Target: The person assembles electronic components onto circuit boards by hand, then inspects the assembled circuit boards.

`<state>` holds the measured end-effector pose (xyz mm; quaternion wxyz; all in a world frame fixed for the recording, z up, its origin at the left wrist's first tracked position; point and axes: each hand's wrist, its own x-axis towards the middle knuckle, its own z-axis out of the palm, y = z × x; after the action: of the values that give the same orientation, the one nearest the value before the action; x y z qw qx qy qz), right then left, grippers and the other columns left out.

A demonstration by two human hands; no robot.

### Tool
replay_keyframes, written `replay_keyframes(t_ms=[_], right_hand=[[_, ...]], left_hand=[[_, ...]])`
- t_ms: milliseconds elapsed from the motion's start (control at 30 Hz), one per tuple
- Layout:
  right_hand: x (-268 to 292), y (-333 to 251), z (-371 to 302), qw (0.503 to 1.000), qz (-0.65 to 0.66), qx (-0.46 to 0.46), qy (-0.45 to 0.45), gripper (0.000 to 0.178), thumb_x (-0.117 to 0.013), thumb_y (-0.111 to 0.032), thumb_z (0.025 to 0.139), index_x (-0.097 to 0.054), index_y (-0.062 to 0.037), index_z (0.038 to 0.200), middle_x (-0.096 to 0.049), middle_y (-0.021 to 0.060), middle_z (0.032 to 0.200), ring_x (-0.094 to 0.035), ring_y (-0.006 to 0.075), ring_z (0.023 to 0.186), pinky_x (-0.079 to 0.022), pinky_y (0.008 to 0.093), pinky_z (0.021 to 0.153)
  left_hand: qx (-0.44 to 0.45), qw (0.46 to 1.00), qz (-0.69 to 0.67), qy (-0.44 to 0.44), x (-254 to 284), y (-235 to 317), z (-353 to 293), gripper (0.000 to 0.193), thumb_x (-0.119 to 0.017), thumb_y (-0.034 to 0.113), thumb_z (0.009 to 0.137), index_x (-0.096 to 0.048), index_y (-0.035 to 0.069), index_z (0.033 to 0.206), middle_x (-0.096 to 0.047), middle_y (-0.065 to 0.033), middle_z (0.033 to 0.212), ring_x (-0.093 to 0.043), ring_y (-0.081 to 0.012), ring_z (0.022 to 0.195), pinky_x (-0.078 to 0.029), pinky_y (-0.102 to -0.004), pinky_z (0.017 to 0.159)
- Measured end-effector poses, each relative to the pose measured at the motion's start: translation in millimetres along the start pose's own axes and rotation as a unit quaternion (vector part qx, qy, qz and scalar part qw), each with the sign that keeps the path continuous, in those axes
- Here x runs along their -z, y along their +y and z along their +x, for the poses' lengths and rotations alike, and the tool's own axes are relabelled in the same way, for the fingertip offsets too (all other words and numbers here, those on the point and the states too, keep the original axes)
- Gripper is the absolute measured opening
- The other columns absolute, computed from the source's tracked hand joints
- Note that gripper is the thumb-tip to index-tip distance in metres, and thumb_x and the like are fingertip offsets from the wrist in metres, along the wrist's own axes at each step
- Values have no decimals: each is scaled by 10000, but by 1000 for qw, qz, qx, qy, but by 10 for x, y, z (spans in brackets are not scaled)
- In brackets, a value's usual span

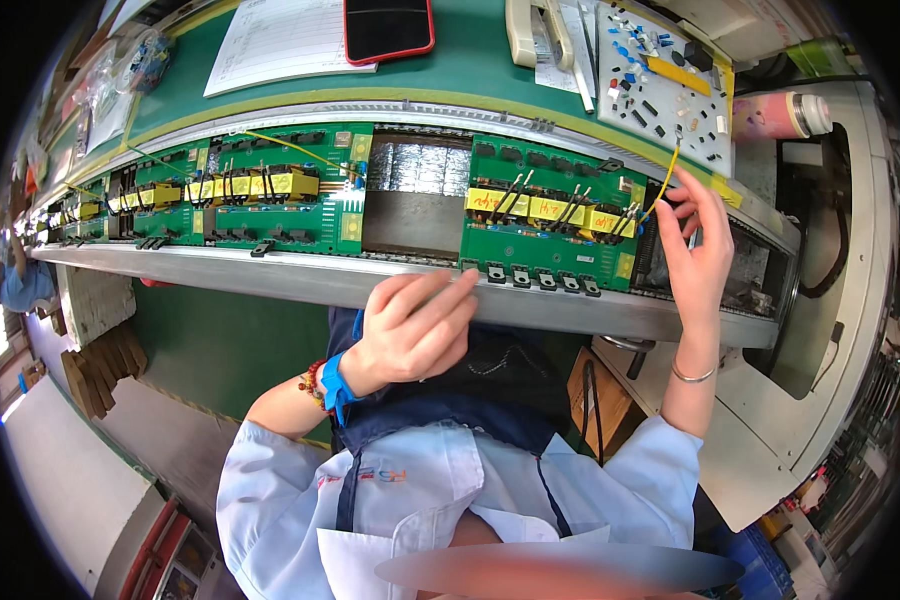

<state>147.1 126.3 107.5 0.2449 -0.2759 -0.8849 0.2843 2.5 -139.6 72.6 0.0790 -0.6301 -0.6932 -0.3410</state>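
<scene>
My right hand (698,235) pinches a yellow wire (667,178) at the right end of a green circuit board (490,246). The wire's upper end rises toward the parts tray. On this board sit yellow-taped transformers (545,209) with dark leads standing up, and black transistors (520,277) line its front edge. My left hand (417,325) is curled closed at the board's front left corner, fingertips by the rail; what is between them, if anything, is hidden. A second green board (280,222) lies to the left, with another yellow wire (305,152) across it.
Metal conveyor rails (300,277) carry the boards, with an open gap between the two nearest. Behind stand a parts tray (660,95) of loose components, a red-edged phone (390,28), paper sheets (275,45) and a pink bottle (770,115). A machine housing (820,330) borders the right.
</scene>
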Motion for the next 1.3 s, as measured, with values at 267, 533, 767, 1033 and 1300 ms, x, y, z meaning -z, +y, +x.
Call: replay_keyframes(t_ms=[267, 533, 767, 1033, 1300], right_hand=[[48, 78, -21, 1000, -10, -5, -30, 169, -594, 31, 834, -624, -22, 991, -548, 66, 773, -532, 164, 657, -424, 279, 591], [370, 53, 26, 985, 96, -30, -143, 280, -493, 49, 819, -578, -2, 1081, -610, 100, 1051, -566, 189, 979, -421, 321, 893], [65, -9, 422, 837, 379, -105, -380, 401, -325, -258, 975, -502, 54, 1155, -577, 156, 1168, -537, 213, 1113, -382, 345, 1001], [-7, -4, 480, 883, 307, -45, -352, 391, -335, -256, 982, -509, 36, 1176, -541, 134, 1231, -490, 209, 1163, -352, 329, 1008], [188, 53, 206, 986, -10, 70, -148, 323, -371, -222, 965, -579, -25, 1113, -613, 112, 1062, -536, 263, 1010, -373, 347, 911]], left_hand=[[-28, 998, -32, -39, -55, 57, 140, 250, -657, 105, 665, -632, 57, 909, -640, -82, 1121, -589, -209, 987, -433, -322, 857], [149, 965, -215, 19, 187, -284, 749, 286, -506, -19, 763, -577, -39, 1039, -625, -151, 1015, -585, -331, 908, -449, -371, 827], [290, 816, -483, -130, -235, -424, 1010, 344, -350, 261, 1005, -547, -14, 1071, -622, -155, 935, -600, -242, 894, -452, -326, 818], [295, 832, -451, -133, -271, -473, 1147, 338, -389, 282, 990, -533, 1, 1110, -612, -172, 944, -593, -264, 856, -449, -331, 759], [125, 980, -114, -105, -96, -431, 1040, 310, -405, 95, 897, -529, -4, 1164, -582, -147, 1179, -517, -313, 1069, -360, -400, 918]])
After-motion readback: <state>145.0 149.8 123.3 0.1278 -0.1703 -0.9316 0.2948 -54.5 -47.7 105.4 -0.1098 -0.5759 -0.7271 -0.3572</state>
